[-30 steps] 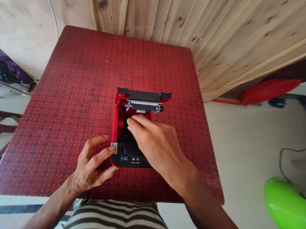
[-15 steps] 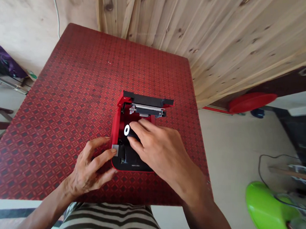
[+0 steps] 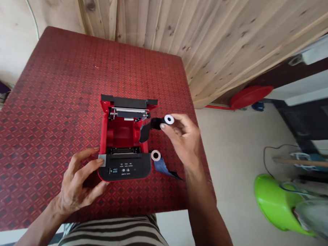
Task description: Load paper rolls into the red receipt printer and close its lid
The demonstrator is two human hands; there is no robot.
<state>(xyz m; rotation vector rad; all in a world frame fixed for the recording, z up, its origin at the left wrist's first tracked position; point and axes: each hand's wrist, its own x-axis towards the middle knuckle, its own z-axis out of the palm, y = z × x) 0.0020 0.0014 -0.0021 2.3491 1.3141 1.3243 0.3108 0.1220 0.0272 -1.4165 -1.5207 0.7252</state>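
Observation:
A red and black label printer stands on the table with its lid raised, and the red bay inside holds no roll. My left hand grips its front left corner, one fingertip on a small grey patch and the thumb against the front edge. To the right of the printer, my right hand pinches a small black roll with a white core. A loose dark strip hangs from it toward the bay. Beside the printer's right side lies a second white-cored roll, its bluish-black tail trailing on the table.
The table wears a red patterned cover and meets a wooden plank wall at the back. On the floor to the right are a green plastic stool or basin, a red round object and a dark cable.
My right hand has lifted the black roll out of the printer's bay and carried it to the right. The second roll has come into sight. My left hand stays at the printer's corner.

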